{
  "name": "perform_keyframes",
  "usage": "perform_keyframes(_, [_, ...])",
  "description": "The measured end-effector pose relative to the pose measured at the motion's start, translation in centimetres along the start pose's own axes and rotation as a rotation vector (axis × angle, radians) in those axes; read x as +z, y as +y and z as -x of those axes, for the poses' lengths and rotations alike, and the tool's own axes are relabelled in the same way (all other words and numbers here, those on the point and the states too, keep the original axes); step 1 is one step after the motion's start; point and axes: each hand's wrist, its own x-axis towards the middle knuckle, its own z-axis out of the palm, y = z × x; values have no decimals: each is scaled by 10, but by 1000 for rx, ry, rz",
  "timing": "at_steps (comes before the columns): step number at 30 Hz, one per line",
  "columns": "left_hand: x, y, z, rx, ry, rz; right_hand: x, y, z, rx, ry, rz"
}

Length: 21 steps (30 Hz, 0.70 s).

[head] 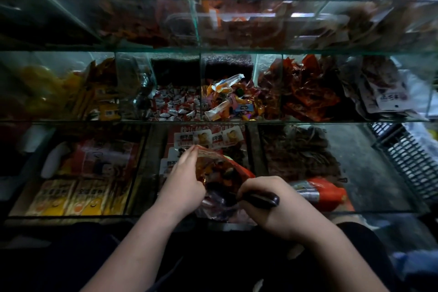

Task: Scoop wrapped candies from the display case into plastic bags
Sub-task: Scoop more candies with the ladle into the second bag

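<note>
Both forearms were bare and reached forward, converging at the near front edge of the glass display case (213,122), about mid-width.

Left hand (186,180): back of hand up, fingers stretched forward and pinching the top rim of the plastic bag (221,174), which held the mouth open. The wrist was roughly straight.

Right hand (272,208): knuckles up, wrist bent inward toward the left hand, fingers curled tight round the dark handle of the scoop (263,199). The handle end stuck out to the right past the knuckles. The scoop's head was inside the bag mouth and too dark to make out clearly.

The bag hung between the two hands over the middle compartment of the bottom tier, with mixed coloured pieces visible through the film.

Wrapped candies (233,99) filled the centre compartment of the middle tier, straight beyond the bag. White-and-red candies (176,105) were in the compartment just left of them, red foil packets (307,92) just right.

An orange-red packet (326,193) lay near the right hand, on the bottom tier's front edge. Yellow packets (57,197) sat in the bottom-left compartment. A black crate (413,157) stood off the case's right end.
</note>
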Motion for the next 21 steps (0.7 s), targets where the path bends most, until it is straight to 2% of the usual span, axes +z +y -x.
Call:
perform_keyframes(4, [1, -2, 2, -1, -13, 14, 19, 26, -16, 50, 40, 18])
perform_keyframes(8, [2, -4, 3, -7, -41, 52, 18, 26, -15, -91, 142, 22])
perform_keyframes(11, [5, -5, 5, -31, -76, 115, 20, 21, -8, -70, 270, 71])
perform_keyframes(16, [11, -5, 5, -32, -68, 190, 63, 23, -9, 82, 290, 138])
perform_keyframes(18, [12, -6, 5, -36, -76, 189, 77, 29, -16, 212, 413, -9])
perform_keyframes(21, [14, -9, 3, -34, -94, 198, 83, 35, -26, 508, 558, -355])
